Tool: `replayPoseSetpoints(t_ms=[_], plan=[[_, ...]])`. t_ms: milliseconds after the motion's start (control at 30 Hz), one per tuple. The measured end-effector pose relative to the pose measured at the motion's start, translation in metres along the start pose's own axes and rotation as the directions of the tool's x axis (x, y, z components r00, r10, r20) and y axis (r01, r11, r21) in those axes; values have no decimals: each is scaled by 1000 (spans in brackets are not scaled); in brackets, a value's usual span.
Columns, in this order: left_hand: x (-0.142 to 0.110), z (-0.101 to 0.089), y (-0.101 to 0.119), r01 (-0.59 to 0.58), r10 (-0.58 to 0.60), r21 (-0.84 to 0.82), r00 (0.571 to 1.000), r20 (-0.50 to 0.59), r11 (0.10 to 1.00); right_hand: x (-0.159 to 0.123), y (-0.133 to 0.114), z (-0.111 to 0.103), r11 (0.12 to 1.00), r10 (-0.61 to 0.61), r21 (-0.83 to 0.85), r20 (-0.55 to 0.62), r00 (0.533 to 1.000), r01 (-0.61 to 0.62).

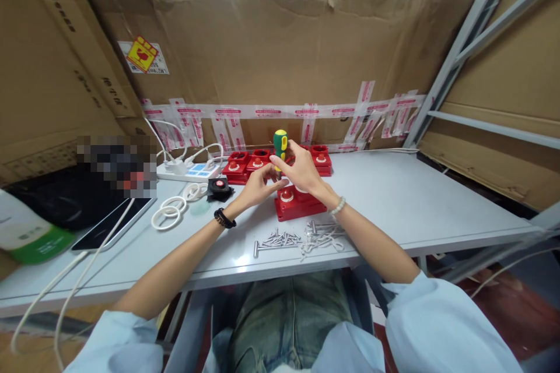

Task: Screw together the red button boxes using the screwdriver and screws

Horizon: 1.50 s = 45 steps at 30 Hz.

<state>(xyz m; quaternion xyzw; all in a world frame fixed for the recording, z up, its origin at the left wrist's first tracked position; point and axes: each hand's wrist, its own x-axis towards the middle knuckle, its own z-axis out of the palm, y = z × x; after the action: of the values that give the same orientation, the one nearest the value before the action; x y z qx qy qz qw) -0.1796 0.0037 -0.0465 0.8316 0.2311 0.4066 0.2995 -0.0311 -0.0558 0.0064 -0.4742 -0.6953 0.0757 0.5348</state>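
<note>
My right hand (305, 170) is closed around the green and yellow handle of a screwdriver (280, 141), which stands upright with its tip down. Beneath both hands lies a red housing (300, 210) with a round, white-ringed red part on top. My left hand (258, 187) has its fingers drawn together beside the screwdriver's shaft, over the left end of the housing. Whatever those fingers pinch is too small to make out. In front of the housing are a pile of loose screws (282, 239), a T-shaped metal rod (275, 247) and some white cord (321, 243).
Several more red housings (236, 170) line the back of the table. To the left are a power strip (192, 172), white rings (168, 214), a black part (219, 189) and a tablet (114, 224) with a cable across it. A cardboard wall (280, 52) rises behind.
</note>
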Motion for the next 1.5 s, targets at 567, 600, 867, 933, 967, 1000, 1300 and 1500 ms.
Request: replayPoseSetpoints(t_ms=[567, 600, 867, 933, 967, 1000, 1300, 1500], plan=[[-2, -23, 1, 1, -15, 137, 995, 99, 991, 3, 1, -7, 968, -16, 245, -176, 984, 59], [-2, -26, 3, 10, -20, 125, 996, 85, 992, 4, 1, -9, 957, -3, 283, -197, 980, 60], [-44, -32, 37, -44, -22, 190, 944, 329, 981, 3, 6, -28, 969, 45, 245, -233, 972, 14], [-60, -28, 41, -61, -24, 197, 914, 404, 979, 0, 6, -31, 978, 34, 208, -220, 975, 12], [-66, -25, 42, -71, -24, 208, 907, 422, 976, -2, 6, -32, 981, 27, 195, -215, 976, 16], [-72, -23, 43, -82, -23, 220, 900, 435, 972, -4, 6, -34, 983, 20, 184, -213, 977, 20], [-64, -15, 51, -179, 106, 270, 959, 263, 946, -6, 13, -49, 983, 6, 175, -346, 938, 58], [-21, 16, 51, -181, 99, 329, 963, 251, 927, -7, 27, -63, 1000, 18, -2, -396, 918, -21]])
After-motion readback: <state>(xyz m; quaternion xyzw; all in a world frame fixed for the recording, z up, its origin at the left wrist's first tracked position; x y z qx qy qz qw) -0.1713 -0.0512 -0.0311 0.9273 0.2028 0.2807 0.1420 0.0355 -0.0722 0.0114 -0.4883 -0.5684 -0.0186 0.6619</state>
